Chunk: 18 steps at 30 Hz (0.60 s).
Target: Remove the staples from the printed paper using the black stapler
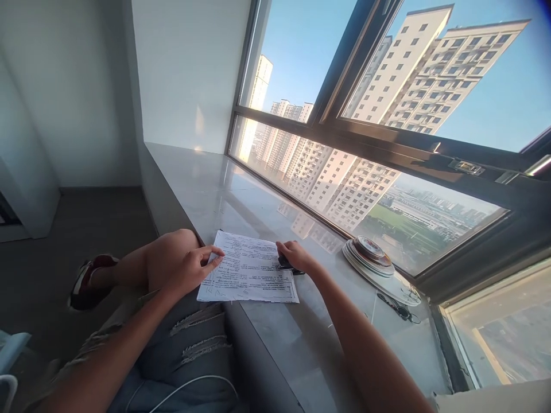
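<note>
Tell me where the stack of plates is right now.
In the head view, the stack of plates is on the ledge, to the right of the right hand, close beside the window frame.

Paper on sill, plates right

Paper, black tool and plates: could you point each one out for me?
Paper [253,271], head view: middle of the printed top side.
Black tool [287,265], head view: its visible dark body.
Plates [369,247], head view: face of the top one.

I record white paper bearing black print, a black object, grey sill, dark window frame and blue sky.
</note>
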Each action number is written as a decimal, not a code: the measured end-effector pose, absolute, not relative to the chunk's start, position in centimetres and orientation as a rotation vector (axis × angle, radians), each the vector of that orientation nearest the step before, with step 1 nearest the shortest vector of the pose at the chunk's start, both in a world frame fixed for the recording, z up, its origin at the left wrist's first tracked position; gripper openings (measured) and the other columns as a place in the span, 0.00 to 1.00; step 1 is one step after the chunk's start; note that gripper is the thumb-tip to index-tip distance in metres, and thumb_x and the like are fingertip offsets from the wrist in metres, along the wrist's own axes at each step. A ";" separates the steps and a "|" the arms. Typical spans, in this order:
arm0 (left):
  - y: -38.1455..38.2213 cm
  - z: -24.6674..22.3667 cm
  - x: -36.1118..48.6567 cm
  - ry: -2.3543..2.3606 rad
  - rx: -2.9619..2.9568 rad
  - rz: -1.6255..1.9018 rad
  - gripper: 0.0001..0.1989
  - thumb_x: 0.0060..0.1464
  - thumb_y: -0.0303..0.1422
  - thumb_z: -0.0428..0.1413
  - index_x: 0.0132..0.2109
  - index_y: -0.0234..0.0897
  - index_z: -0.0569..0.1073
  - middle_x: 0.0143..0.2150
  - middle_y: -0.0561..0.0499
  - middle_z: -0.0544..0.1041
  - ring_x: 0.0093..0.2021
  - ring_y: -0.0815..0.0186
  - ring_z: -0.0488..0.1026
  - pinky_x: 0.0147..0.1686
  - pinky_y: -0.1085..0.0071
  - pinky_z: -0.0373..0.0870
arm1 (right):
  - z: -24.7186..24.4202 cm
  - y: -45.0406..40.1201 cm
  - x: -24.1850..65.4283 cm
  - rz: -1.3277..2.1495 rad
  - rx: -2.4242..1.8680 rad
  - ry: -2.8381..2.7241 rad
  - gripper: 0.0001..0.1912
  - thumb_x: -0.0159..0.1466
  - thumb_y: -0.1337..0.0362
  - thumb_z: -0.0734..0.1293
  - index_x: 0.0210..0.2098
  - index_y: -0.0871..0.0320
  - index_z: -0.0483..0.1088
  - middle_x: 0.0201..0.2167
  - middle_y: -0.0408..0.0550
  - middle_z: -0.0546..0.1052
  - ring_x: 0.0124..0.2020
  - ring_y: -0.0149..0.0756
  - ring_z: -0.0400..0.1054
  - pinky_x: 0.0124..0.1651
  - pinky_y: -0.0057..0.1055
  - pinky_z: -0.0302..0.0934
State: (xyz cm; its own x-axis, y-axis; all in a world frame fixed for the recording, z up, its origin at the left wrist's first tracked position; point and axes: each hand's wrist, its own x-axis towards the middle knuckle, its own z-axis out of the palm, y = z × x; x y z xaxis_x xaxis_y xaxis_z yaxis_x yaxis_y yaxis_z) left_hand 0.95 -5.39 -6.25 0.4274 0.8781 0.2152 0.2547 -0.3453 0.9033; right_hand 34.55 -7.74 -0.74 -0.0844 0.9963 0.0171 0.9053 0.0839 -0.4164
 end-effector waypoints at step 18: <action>-5.7 -5.7 1.2 1.001 1.872 1.002 0.27 0.53 0.58 0.56 0.44 0.39 0.80 0.31 0.47 0.79 0.31 0.56 0.77 0.24 0.69 0.69 | -0.2 -8.4 32.7 0.226 -2.096 -2.086 0.31 0.74 0.48 0.49 0.20 0.56 0.60 0.21 0.46 0.69 0.23 0.33 0.60 0.28 0.32 0.48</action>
State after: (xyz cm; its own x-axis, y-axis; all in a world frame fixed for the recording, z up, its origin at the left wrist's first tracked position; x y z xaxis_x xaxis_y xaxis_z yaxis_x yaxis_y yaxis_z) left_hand 1.16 -5.72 -5.67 0.3808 0.8830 0.2746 0.2742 -0.3914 0.8784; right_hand 32.69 -8.45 -0.20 0.0066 0.9999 0.0156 0.9733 -0.0028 -0.2297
